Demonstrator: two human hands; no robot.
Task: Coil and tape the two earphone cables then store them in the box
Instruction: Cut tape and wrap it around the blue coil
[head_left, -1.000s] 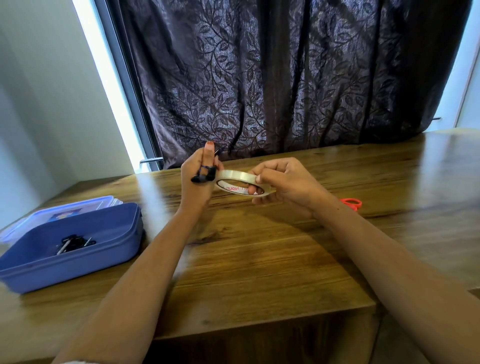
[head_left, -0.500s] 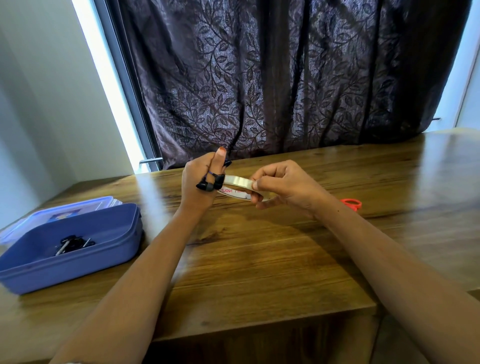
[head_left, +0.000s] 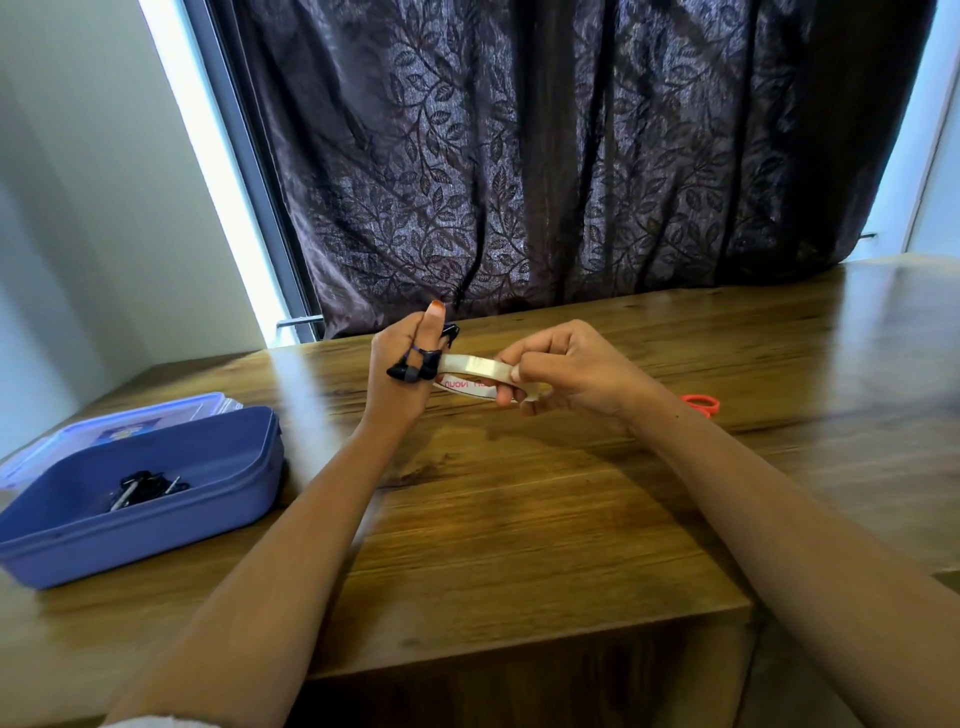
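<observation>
Bright window strip (head_left: 208, 171) backlights; tabletop (head_left: 519, 519) glare; wide-angle bending.

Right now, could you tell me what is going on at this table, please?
A person is taping an earphone cable. The left hand holds the coiled black earphone cable around a finger, while the right hand grips a roll of clear tape beside it. Another coiled cable already lies in the open blue box. Orange scissors wait on the wooden table.

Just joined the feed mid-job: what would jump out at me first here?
The two hands raised over the middle of the wooden table: the left hand has a black earphone cable looped around a finger, and the right hand holds a roll of clear tape against it. At far left sits an open blue box with another black coil inside.
</observation>
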